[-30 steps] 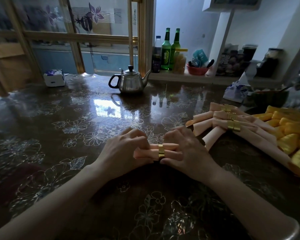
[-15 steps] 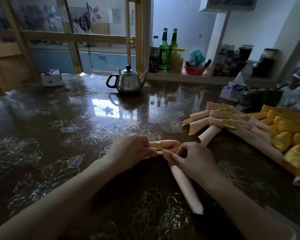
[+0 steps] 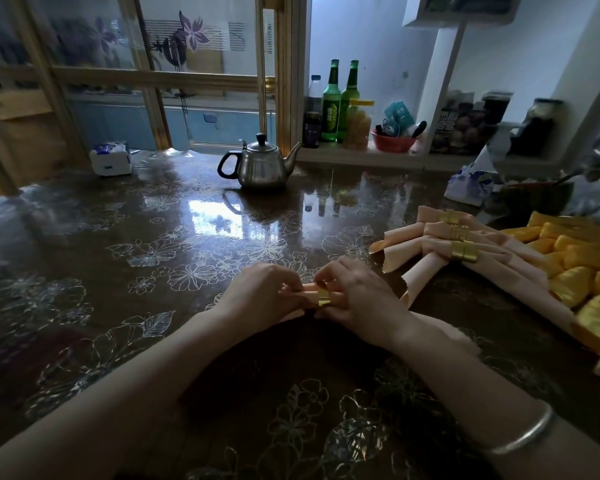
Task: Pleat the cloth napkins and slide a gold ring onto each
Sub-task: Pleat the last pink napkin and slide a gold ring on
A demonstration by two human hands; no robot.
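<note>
A dark, glossy surface (image 3: pixel 153 341) printed with pale flower outlines fills the scene, and both bare forearms reach over its near edge, the right one wearing a silver bangle (image 3: pixel 523 434). In the middle, the left hand (image 3: pixel 264 296) and the right hand (image 3: pixel 357 299) meet knuckle to knuckle over a folded peach napkin (image 3: pixel 309 295) lying low on the surface. A gold ring (image 3: pixel 323 299) sits round the napkin in the narrow gap between them. The left fingers are curled and pinch the cloth just left of the ring, while the right fingers are curled on it just right of the ring. Farther right lies a fan of ringed peach napkins (image 3: pixel 430 261), each banded in gold, with a heap of yellow cloths (image 3: pixel 586 258) touching them on the far right. Beyond, a steel teapot (image 3: pixel 262 166) stands near the far edge, a tissue pack (image 3: pixel 111 162) well to its left. Two green bottles (image 3: pixel 331 105) and a red bowl (image 3: pixel 394 142) stand on the ledge behind.
</note>
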